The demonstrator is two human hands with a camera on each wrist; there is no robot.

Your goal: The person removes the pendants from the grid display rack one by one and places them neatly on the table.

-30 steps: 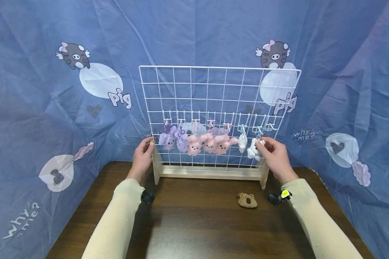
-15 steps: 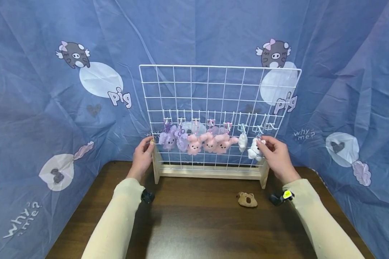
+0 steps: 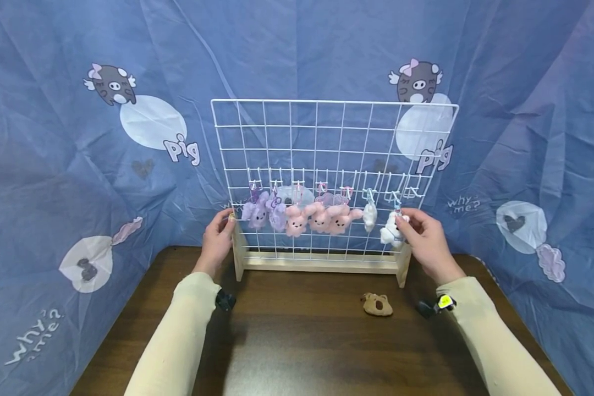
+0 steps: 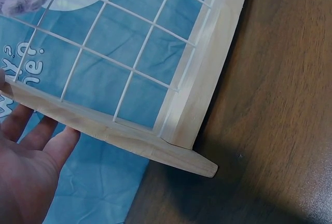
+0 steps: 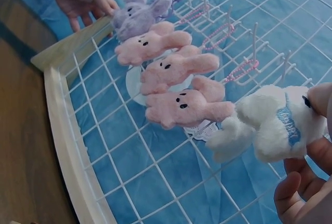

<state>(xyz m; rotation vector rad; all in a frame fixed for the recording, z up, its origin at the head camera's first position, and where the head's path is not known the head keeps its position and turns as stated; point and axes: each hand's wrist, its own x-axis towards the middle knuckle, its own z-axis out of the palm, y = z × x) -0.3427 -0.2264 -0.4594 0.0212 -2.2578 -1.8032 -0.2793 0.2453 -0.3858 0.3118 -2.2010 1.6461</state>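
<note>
In the head view, my left hand grips the left upright of a wooden-footed white wire grid rack. The left wrist view has its fingers behind the wooden upright. My right hand pinches a white plush keychain hanging from a hook at the right. The right wrist view shows blue lettering across this plush, with thumb and fingers on it. Another white plush hangs just left. Further left hang pink plush keychains and purple ones.
A brown plush pouch-like piece lies on the dark wooden table, in front of the rack's right side. One rightmost hook carries nothing. A blue printed cloth hangs behind and on both sides.
My right hand has shifted slightly right, and the white plush keychain it pinches has moved a little that way too. The left hand stays at the upright.
</note>
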